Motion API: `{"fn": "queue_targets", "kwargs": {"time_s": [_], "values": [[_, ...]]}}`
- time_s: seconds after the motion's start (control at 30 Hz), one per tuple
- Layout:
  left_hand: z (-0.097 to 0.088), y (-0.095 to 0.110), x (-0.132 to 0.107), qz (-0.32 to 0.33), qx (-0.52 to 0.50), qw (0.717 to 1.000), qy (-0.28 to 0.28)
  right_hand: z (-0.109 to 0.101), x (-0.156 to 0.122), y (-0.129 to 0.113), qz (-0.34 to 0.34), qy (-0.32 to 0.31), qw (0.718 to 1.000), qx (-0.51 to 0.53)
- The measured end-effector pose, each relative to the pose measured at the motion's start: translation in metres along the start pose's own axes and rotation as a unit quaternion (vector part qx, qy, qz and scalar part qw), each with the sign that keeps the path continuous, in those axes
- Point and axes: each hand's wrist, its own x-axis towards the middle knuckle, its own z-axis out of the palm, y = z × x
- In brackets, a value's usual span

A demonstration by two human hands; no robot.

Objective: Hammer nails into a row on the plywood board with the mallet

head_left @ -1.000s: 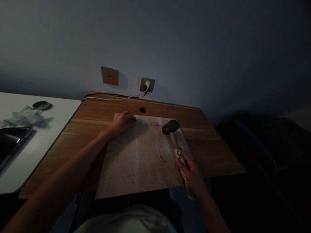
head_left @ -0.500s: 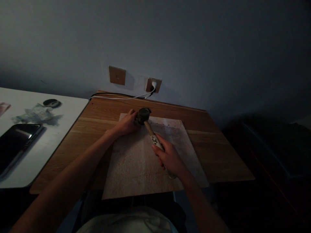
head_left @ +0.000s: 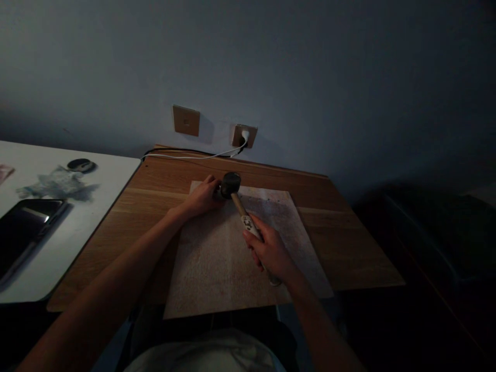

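Note:
My right hand point(head_left: 267, 246) is wrapped round the handle of a mallet point(head_left: 231, 183) with a dark, rounded head and a wooden shaft. The mallet's head hangs just beside my left hand point(head_left: 206, 196), over the far edge of a pale, speckled board point(head_left: 225, 263). My left fingers are closed near that far edge; what they hold is mostly hidden by the mallet head and too dark to name. A row of small dark marks runs along the board's far edge, right of the mallet.
The board lies on a wooden tabletop point(head_left: 349, 248). On a white table point(head_left: 93, 206) at left are a black phone-like device point(head_left: 31, 227), crumpled clear plastic point(head_left: 58, 183) and a round dark item point(head_left: 80, 165). Cables point(head_left: 186, 154) run along the wall to a socket point(head_left: 245, 136).
The mallet head has shifted very slightly right. Both hands stay in nearly the same place.

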Motion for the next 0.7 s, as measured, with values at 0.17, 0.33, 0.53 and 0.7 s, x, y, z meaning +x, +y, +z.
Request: {"fn": "queue_targets", "kwargs": {"time_s": [0.17,0.33,0.53,0.7], "values": [[-0.007,0.007,-0.001,0.002,0.011,1.000,0.010,-0.022,-0.024,0.013,-0.012,0.070,0.996,0.056],[-0.001,0.062,-0.014,0.167,0.040,0.985,-0.005,-0.053,-0.053,0.032,0.032,0.144,0.986,0.071],[0.034,0.154,-0.052,0.441,0.217,0.863,-0.113,-0.072,-0.069,0.054,0.098,0.217,0.970,0.054],[0.057,0.169,-0.071,0.479,0.247,0.839,-0.077,-0.071,-0.072,0.062,0.098,0.217,0.969,0.066]]}}
